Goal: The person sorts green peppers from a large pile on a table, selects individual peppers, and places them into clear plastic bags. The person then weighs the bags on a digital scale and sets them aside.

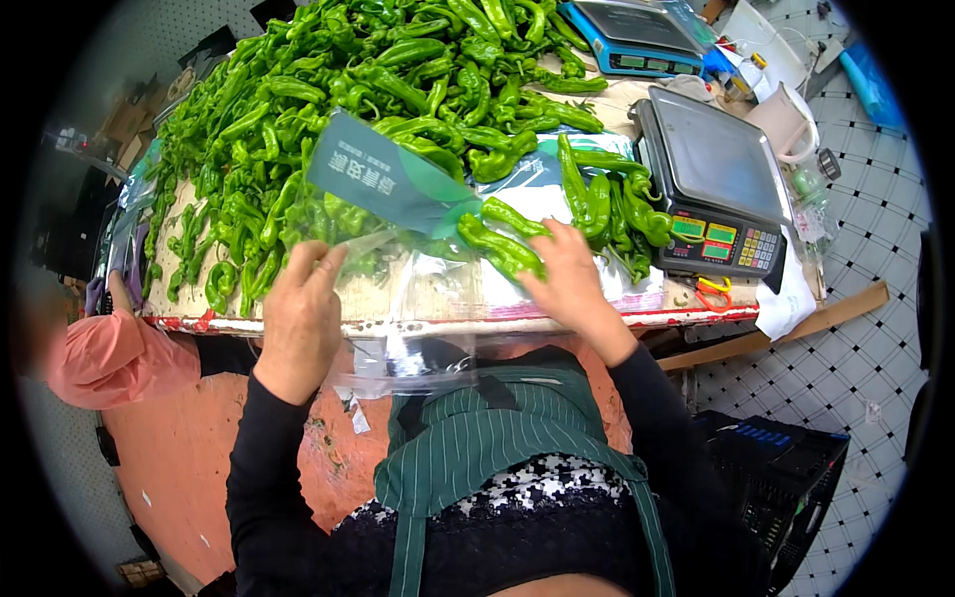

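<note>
My left hand [302, 308] pinches the edge of a clear plastic bag [423, 298] with a dark green printed panel [373, 179]. The bag spreads out over the table's front edge. With its fingers closed round them, my right hand [571, 281] holds a couple of long green peppers [500, 245] at the bag's right side. How far they reach into the bag I cannot tell. Right of that hand, more green peppers [597, 204] lie on a stack of flat printed bags [637, 298]. A big heap of green peppers [269, 129] covers the table behind the bag.
A digital scale [716, 164] stands at the right, with a blue scale [637, 40] behind it. Orange-handled scissors [713, 294] lie at the front edge near a white paper [786, 308]. A white mug [786, 121] stands far right. Another person's pink sleeve [124, 358] shows at left; a black crate [786, 478] sits below right.
</note>
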Demonstrator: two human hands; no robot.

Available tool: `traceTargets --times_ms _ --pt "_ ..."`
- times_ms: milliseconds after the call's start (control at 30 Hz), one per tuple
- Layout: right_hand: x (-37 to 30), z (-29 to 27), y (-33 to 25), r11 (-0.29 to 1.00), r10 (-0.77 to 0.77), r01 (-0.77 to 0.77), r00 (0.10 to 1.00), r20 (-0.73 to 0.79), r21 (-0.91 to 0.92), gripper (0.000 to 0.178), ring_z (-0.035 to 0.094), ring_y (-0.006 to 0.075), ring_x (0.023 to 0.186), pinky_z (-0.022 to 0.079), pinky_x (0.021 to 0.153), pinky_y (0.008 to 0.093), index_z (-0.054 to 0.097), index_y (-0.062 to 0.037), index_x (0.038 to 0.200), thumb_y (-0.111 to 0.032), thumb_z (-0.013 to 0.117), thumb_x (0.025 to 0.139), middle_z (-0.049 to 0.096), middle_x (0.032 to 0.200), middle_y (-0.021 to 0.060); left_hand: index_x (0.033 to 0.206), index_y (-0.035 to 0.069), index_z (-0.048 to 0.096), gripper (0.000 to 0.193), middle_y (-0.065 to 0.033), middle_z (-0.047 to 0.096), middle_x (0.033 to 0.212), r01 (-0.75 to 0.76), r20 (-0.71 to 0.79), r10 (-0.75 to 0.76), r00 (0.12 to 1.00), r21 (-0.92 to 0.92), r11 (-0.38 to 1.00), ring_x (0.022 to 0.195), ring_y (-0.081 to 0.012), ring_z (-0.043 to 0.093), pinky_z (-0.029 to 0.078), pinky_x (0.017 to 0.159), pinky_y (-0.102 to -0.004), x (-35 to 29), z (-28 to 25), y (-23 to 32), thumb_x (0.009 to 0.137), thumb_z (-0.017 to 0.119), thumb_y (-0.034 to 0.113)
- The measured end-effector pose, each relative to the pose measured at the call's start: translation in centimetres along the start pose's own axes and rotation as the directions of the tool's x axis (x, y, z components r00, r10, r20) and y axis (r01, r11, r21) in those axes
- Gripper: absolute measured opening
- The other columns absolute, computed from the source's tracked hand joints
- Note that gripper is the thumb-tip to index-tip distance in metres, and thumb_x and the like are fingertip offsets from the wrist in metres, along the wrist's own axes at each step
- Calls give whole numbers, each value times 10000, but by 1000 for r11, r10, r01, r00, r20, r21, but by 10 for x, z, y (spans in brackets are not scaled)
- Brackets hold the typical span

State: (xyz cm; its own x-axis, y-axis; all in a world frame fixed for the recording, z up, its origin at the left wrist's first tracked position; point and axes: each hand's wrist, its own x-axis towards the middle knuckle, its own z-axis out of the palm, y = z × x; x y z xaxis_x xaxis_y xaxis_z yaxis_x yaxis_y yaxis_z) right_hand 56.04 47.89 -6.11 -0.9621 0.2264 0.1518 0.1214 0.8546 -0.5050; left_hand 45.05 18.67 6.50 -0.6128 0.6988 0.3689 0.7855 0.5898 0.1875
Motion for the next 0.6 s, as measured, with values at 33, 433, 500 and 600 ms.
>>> traceTargets --times_ms 33,433,500,600 --pt "5 14 3 995 -37 40 999 31 -87 628 374 365 1326 329 1097 444 579 -50 1270 -305 777 731 415 1417 226 1110 -22 628 426 -175 589 1059 15 -35 -14 999 14 1000 926 -336 627 520 770 -389 3 -2 -1 719 521 -153" --pt "21 29 32 968 -11 72 969 246 -241 674 421 429 1248 340 1081 501 584 -143 1295 -360 787 689 385 1435 225 999 -27 639 284 -109 617 975 240 -404 -131 905 231 943 1092 -289 554 242 1161 -465 -9 -69 -38 809 448 -116" --pt "16 34 39 962 -92 140 974 206 -234 687 451 403 1199 357 1036 487 594 -165 1293 -388 783 672 439 1382 214 979 -21 642 198 -79 622 966 261 -476 -160 865 155 953 968 -217 583 228 1169 -457 -4 -62 -27 843 515 -90" --pt "18 22 49 954 -158 206 963 219 -216 692 461 379 1202 362 1028 476 590 -177 1304 -396 773 673 437 1391 199 979 -9 641 129 -46 625 987 213 -683 -243 689 -129 968 811 -112 560 374 1074 -376 8 -58 -25 860 617 -53"
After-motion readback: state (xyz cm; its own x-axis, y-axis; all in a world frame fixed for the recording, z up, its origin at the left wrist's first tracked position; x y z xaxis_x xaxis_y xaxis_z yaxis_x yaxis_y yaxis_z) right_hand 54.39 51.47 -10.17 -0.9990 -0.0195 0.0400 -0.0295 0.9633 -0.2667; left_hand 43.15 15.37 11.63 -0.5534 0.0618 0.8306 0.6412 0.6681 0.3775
